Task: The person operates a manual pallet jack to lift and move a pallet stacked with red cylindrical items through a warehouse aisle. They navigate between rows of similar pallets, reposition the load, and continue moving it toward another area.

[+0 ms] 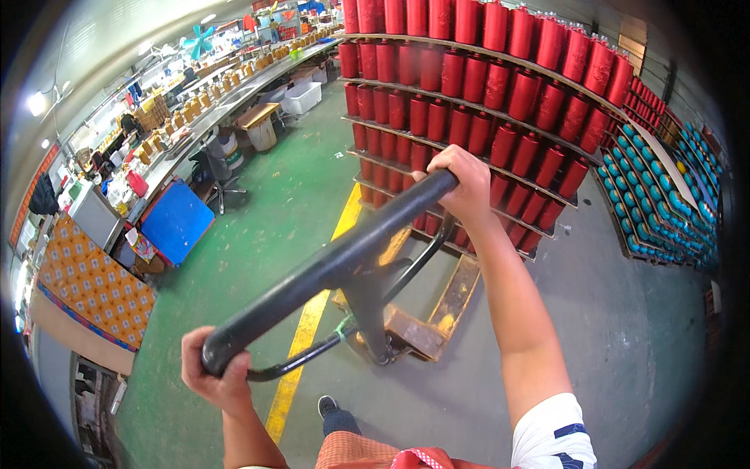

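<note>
A black pallet jack handle [312, 281] slants across the middle of the view, from lower left to upper right. My left hand [215, 371] is wrapped round its lower left end. My right hand [461, 184] grips the upper right end, fingers curled over the bar. Under the bar runs a thinner curved black rail [301, 358] with a green tie on it. Below the handle the yellow-brown, worn pallet jack base [418, 332] stands on the floor, one fork [457, 297] pointing toward stacked shelves of red bottles [469, 78].
Teal round items [656, 187] fill stacked boards at the right. A yellow line [301, 352] divides green floor from grey. Along the left runs a long workbench [219, 105] with several brown bottles; a blue board [176, 223], an office chair [223, 184] and a white bin [303, 98] stand near it.
</note>
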### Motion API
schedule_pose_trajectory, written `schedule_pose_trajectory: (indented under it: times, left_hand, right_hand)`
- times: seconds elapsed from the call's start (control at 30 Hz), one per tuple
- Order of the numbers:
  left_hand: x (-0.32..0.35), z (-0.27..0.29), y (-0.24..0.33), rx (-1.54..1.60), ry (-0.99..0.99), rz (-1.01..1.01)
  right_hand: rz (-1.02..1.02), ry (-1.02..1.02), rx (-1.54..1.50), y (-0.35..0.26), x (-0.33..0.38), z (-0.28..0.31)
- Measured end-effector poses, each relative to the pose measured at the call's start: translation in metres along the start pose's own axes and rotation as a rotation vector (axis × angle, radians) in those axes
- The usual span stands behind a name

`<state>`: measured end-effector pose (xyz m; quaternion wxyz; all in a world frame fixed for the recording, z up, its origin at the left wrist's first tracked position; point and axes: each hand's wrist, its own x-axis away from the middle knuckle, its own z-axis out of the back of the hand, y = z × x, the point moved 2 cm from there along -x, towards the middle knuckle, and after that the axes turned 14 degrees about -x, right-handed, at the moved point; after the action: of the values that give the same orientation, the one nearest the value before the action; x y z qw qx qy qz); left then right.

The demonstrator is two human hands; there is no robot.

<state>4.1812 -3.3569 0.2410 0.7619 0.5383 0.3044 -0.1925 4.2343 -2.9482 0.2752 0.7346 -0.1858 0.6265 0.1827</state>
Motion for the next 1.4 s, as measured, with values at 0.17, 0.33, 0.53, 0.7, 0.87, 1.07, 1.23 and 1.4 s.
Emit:
schedule_pose_trajectory:
  times: [0.17, 0.33, 0.53, 0.7, 0.87, 1.07, 1.23, 1.4]
  left_hand:
    - [-0.062, -0.023, -0.039, 0.136, -0.056, 0.046]
    - [-0.137, -0.047, -0.093, 0.028, -0.125, -0.21]
    - [-0.225, -0.083, -0.162, 0.211, -0.232, -0.383]
    - [-0.256, -0.093, -0.205, 0.336, -0.26, -0.405]
    - [-0.317, -0.151, -0.228, 0.416, -0.314, -0.395]
    - [-0.368, -0.207, -0.258, 0.127, -0.211, -0.536]
    - [-0.398, -0.262, -0.278, 0.394, -0.478, -0.103]
    - [-0.463, -0.318, -0.317, 0.387, -0.525, -0.193]
  right_hand:
    - [-0.007, 0.03, 0.029, 0.028, -0.013, -0.051]
    - [-0.183, 0.028, -0.106, 0.073, -0.008, -0.118]
    - [-0.269, 0.038, 0.039, 0.109, 0.007, -0.167]
    - [-0.168, -0.06, 0.26, 0.135, 0.033, -0.167]
    - [-0.322, -0.044, 0.354, 0.178, 0.029, -0.18]
    - [-0.202, -0.018, 0.527, 0.151, -0.025, -0.263]
    - [-0.229, 0.03, 0.413, 0.196, -0.019, -0.245]
    - [-0.136, 0.088, 0.469, 0.227, -0.047, -0.272]
